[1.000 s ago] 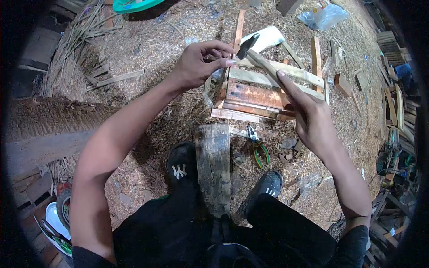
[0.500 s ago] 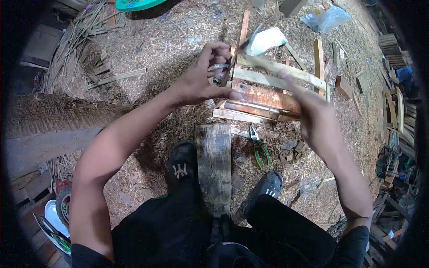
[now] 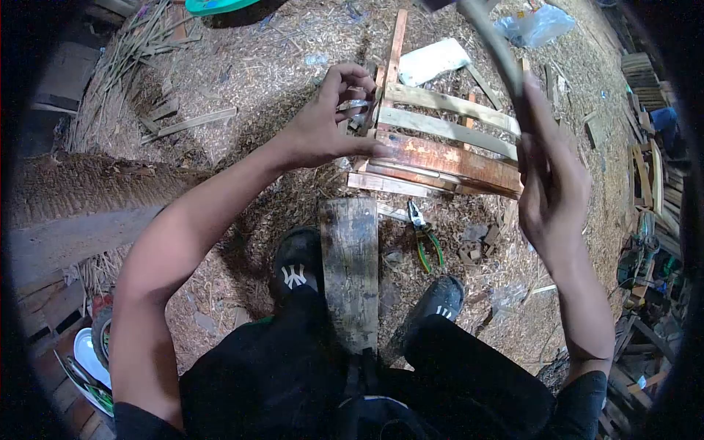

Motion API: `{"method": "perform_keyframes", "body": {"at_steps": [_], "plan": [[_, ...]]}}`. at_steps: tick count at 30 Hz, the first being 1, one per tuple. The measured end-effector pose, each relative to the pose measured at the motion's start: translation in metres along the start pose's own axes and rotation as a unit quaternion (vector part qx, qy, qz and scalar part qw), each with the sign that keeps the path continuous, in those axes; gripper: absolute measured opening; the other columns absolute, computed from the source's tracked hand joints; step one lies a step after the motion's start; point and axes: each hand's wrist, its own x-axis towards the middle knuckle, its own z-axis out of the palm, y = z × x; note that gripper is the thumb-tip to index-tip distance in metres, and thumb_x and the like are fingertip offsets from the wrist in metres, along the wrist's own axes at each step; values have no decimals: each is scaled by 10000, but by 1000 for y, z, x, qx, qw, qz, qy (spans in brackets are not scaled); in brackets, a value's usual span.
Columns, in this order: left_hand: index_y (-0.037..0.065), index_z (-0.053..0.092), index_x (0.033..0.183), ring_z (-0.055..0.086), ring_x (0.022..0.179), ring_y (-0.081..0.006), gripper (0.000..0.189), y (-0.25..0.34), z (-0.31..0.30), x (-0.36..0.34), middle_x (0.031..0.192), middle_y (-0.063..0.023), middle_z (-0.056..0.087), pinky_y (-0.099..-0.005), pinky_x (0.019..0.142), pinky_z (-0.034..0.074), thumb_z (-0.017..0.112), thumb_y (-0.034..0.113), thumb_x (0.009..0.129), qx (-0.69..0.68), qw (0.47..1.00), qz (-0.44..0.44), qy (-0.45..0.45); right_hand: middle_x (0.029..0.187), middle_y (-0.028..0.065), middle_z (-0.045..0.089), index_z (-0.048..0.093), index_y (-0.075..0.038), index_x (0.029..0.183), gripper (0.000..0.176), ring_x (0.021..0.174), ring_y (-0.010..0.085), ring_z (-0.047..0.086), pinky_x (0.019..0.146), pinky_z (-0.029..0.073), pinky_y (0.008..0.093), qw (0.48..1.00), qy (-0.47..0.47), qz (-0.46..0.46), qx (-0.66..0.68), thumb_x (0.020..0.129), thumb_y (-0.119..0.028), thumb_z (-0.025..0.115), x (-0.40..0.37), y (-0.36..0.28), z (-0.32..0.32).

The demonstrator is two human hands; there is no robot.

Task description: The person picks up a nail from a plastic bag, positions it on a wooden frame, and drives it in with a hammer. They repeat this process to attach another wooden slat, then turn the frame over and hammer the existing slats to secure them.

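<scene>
A wooden frame of slats lies in front of me on the chip-covered ground. My left hand grips the left end of this frame, its thumb along the reddish-brown slat and its fingers curled behind the end piece. On the right, my right hand is closed round the handle of a hammer, raised above the frame's right side. The hammer's head is mostly cut off at the top edge. Pliers with green handles lie just below the frame.
A worn plank runs between my shoes. On the left is a thick timber. Beyond the frame are a white block and a clear plastic bag. A green round object shows at the top; scrap wood lies along the right.
My right hand has swung the hammer up and to the right, away from the frame's left end. My left hand keeps its grip on the frame.
</scene>
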Motion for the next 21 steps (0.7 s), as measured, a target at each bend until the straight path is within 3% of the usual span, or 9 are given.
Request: {"method": "perform_keyframes", "body": {"at_steps": [4, 8, 9, 11, 13, 15, 17, 19, 21], "plan": [[178, 261, 1419, 416, 1387, -287, 1032, -2, 1, 4, 1418, -91, 431, -470, 1197, 363, 953, 346, 671, -55, 998, 0, 14, 1371, 266, 587, 506, -83, 1476, 569, 1184, 345, 655, 948, 538, 446, 942, -269, 159, -124, 941, 109, 504, -1, -4, 7], [156, 251, 1423, 450, 1354, -271, 1013, 3, 0, 4, 1390, -111, 448, -460, 1201, 357, 942, 308, 698, 1, 1000, -12, -7, 1356, 296, 575, 498, -118, 1483, 631, 1178, 429, 632, 1006, 507, 457, 999, 18, 17, 37, 904, 132, 528, -3, 9, 10], [156, 251, 1423, 450, 1354, -271, 1013, 2, -1, 4, 1390, -111, 448, -460, 1201, 357, 942, 308, 698, 0, 1000, -12, -5, 1356, 296, 575, 498, -118, 1483, 631, 1178, 429, 632, 1006, 507, 457, 999, 16, 15, 37, 904, 132, 528, -2, 6, 11], [156, 250, 1423, 450, 1351, -267, 1008, -2, 0, 6, 1386, -113, 453, -448, 1195, 368, 939, 301, 701, -14, 1000, 12, -3, 1359, 259, 600, 484, -75, 1489, 586, 1185, 330, 657, 976, 528, 431, 951, -249, 77, -168, 939, 128, 499, -1, -1, 8], [159, 252, 1420, 448, 1352, -265, 1012, 4, -1, 9, 1383, -106, 458, -455, 1196, 367, 943, 298, 694, -38, 999, 6, 7, 1328, 258, 620, 480, -101, 1498, 593, 1144, 318, 677, 948, 535, 417, 951, -252, 88, -157, 946, 114, 508, 1, -2, 5], [147, 250, 1359, 431, 1366, -335, 985, 6, -1, 4, 1360, -154, 394, -525, 1205, 365, 923, 426, 696, 18, 1000, -5, -15, 1270, 274, 638, 512, -152, 1483, 620, 1031, 380, 704, 890, 544, 423, 999, -30, 19, 30, 922, 110, 540, -3, 4, 13], [143, 250, 1355, 420, 1379, -345, 964, 2, -1, 3, 1364, -167, 391, -537, 1212, 354, 917, 405, 711, 20, 1000, 8, -11, 1221, 259, 672, 530, -174, 1472, 636, 950, 372, 725, 832, 555, 428, 996, -32, 75, -23, 911, 126, 535, -2, -5, 8], [128, 246, 1360, 428, 1373, -353, 955, 1, -1, 3, 1357, -175, 400, -531, 1212, 355, 911, 388, 726, -13, 1000, -4, -13, 936, 252, 717, 506, -195, 1487, 682, 710, 298, 729, 674, 610, 441, 960, -216, 99, -147, 873, 88, 595, 3, 1, 5], [110, 238, 1377, 448, 1358, -352, 962, -2, -2, 3, 1345, -173, 416, -512, 1206, 368, 909, 367, 738, 3, 1000, 16, -16, 896, 268, 709, 510, -196, 1483, 680, 696, 313, 722, 665, 601, 462, 982, -165, 54, -75, 867, 72, 611, 2, 1, 5]]}}
